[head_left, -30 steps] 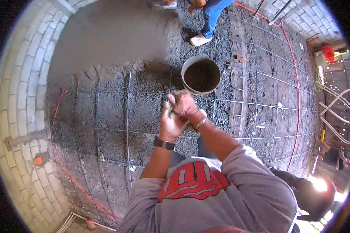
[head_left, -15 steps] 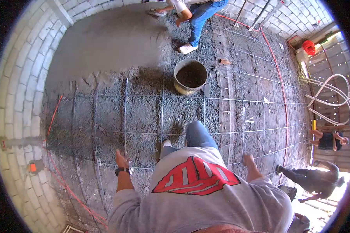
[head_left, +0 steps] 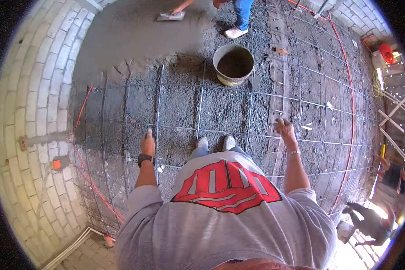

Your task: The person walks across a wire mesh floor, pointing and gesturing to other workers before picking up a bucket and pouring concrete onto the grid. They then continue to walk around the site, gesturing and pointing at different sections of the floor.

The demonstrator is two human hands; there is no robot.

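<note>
My left hand [head_left: 148,144], with a dark watch on its wrist, hangs above the steel bar grid [head_left: 198,103] on the left. One digit points forward, the others are partly hidden, and I see nothing held. My right hand [head_left: 286,132], a band at its wrist, hovers over the grid on the right, fingers loosely bent and apart, holding nothing. Ahead of both, out of reach, a bucket [head_left: 233,67] with dark contents stands on gravel [head_left: 175,108]. Beyond it, a co-worker's hand [head_left: 179,9] presses a trowel [head_left: 171,16] on smooth wet concrete [head_left: 135,38].
Block walls [head_left: 36,103] rise at left and back. Red tubing [head_left: 346,76] runs along the grid's right side, more red tubing [head_left: 87,180] at left. A brick piece [head_left: 281,51] lies right of the bucket. Another person [head_left: 371,222] bends at lower right.
My view has tilted and shifted, so the bucket sits higher and further right. My right hand has reached forward. Both my feet now show together. The co-worker's trowel has come further into view.
</note>
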